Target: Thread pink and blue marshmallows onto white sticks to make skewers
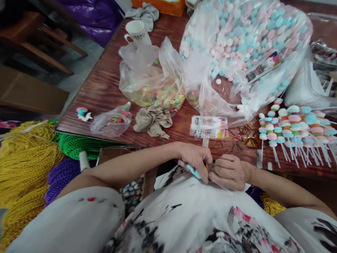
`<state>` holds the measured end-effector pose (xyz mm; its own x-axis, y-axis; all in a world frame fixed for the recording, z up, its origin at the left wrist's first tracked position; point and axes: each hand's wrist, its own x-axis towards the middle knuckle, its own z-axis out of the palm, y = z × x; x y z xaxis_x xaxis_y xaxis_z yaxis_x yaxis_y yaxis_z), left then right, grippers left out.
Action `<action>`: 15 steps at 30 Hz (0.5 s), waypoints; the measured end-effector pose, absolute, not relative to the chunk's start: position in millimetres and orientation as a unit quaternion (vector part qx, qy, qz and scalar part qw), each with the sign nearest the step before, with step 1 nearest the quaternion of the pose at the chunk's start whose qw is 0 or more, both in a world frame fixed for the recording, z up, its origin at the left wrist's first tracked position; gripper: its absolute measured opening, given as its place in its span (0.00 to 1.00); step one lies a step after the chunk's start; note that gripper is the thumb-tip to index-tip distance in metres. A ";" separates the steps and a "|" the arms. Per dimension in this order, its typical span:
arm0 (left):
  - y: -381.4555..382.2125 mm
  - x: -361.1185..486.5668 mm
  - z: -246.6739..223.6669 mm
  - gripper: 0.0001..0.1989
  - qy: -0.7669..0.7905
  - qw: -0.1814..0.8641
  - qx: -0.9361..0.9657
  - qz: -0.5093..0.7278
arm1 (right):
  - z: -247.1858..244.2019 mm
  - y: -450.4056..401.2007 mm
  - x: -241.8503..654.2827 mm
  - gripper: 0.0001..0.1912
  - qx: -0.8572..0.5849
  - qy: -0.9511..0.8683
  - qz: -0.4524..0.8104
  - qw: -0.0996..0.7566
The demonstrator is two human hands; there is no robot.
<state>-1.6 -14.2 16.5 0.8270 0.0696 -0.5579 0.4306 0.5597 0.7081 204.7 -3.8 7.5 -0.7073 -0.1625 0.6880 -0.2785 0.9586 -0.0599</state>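
Note:
A pastel candy skewer, blue and pink where it shows, lies in my left hand at the table's front edge, above my lap. The fingers of that hand wrap round the candy end and hide much of it. My right hand meets the left one, closed round the lower end of the skewer; its thin white stick shows beneath the fingers. A bit of yellow or gold shows between the hands, too small to make out. Just beyond are gold twist ties and printed labels in clear plastic.
Finished-looking candy skewers lie in a pile at right. Behind stand a big bag of pastel candies and a bag of colourful rings. A crumpled cloth, a small bag and a mug sit leftward.

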 end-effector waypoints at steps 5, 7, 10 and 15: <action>-18.5 -3.9 10.3 0.18 0.295 0.828 0.467 -0.099 | 2.4 -2.3 204.0 0.10 0.117 -0.907 0.070 0.397; -22.2 -3.5 6.4 0.19 0.297 0.832 0.462 -0.076 | 1.5 -1.6 202.7 0.11 0.123 -0.908 0.065 0.396; -28.6 -1.2 0.1 0.25 0.274 0.855 0.441 -0.001 | 0.8 -1.2 199.4 0.07 0.136 -0.906 0.062 0.395; -34.9 3.2 -6.7 0.34 0.228 0.889 0.396 0.024 | -0.1 -4.7 194.4 0.03 0.143 -0.896 0.076 0.413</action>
